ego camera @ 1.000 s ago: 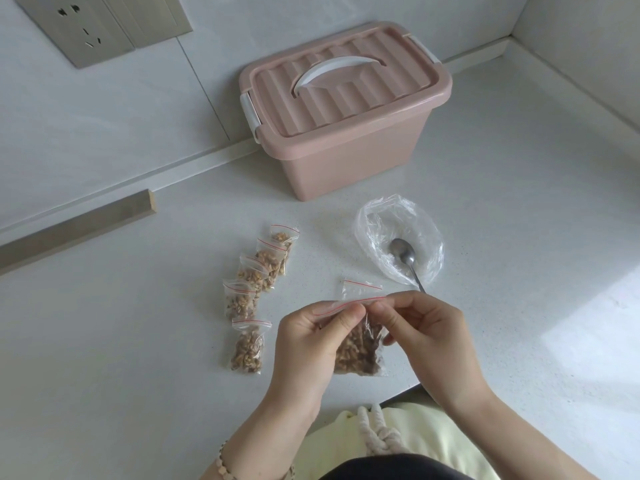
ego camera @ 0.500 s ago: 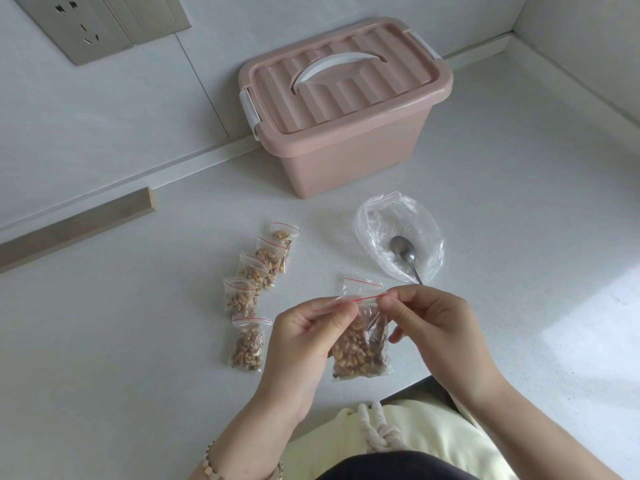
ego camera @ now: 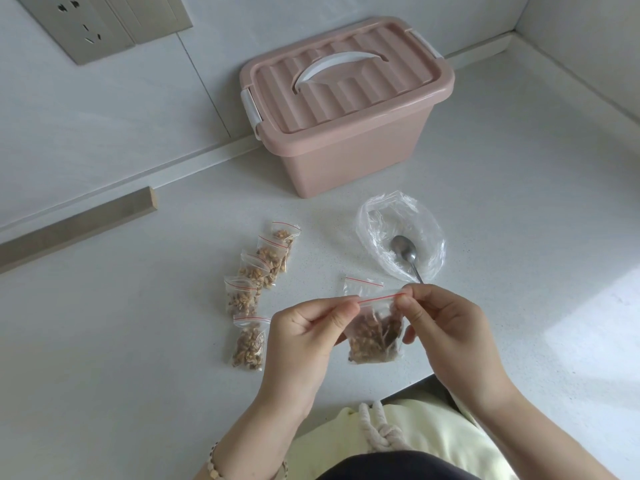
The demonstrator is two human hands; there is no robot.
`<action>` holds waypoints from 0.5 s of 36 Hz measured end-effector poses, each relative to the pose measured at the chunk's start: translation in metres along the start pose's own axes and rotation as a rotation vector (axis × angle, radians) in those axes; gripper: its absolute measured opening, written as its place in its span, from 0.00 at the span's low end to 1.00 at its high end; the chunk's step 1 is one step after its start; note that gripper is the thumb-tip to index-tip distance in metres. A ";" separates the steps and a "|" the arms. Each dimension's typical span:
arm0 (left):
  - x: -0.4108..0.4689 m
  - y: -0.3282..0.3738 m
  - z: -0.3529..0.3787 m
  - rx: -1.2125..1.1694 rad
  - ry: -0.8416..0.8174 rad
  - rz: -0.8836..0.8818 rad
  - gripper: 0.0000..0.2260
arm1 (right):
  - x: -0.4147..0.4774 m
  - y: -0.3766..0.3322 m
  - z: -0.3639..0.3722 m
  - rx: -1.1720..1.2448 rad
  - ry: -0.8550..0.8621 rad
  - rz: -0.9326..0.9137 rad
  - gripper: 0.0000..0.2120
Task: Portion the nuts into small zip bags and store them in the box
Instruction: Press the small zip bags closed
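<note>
The box is pink plastic, mostly matt, with a ribbed lid and a smoother white plastic handle. The zip bag and the big loose bag are thin clear film, glossy and crinkly, and the spoon is shiny polished metal. The countertop looks like smooth speckled stone, fairly matt, and the yellow cloth looks soft with a twisted rope cord.

worktop: white, speckled | wall: pale grey | socket plate: upper left on wall | wooden strip: along wall foot | light patch: bright, at right
</note>
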State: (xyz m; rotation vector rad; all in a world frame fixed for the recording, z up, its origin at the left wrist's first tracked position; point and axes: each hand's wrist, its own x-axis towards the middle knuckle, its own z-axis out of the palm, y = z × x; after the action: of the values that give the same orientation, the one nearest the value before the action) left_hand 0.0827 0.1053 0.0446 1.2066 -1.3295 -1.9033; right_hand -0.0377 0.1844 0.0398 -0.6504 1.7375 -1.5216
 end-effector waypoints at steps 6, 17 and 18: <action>0.001 0.000 -0.008 0.077 0.012 0.032 0.09 | 0.000 -0.002 -0.004 -0.014 -0.022 -0.010 0.12; 0.002 0.001 -0.008 0.164 -0.075 0.113 0.04 | -0.001 -0.004 -0.004 -0.057 -0.030 -0.073 0.10; 0.002 0.001 -0.008 0.180 -0.082 0.124 0.03 | 0.000 -0.004 -0.005 -0.059 -0.033 -0.076 0.10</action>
State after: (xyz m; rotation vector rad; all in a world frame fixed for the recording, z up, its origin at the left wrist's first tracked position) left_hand 0.0893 0.0997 0.0443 1.1118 -1.6099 -1.7941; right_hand -0.0416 0.1869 0.0443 -0.7752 1.7565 -1.5071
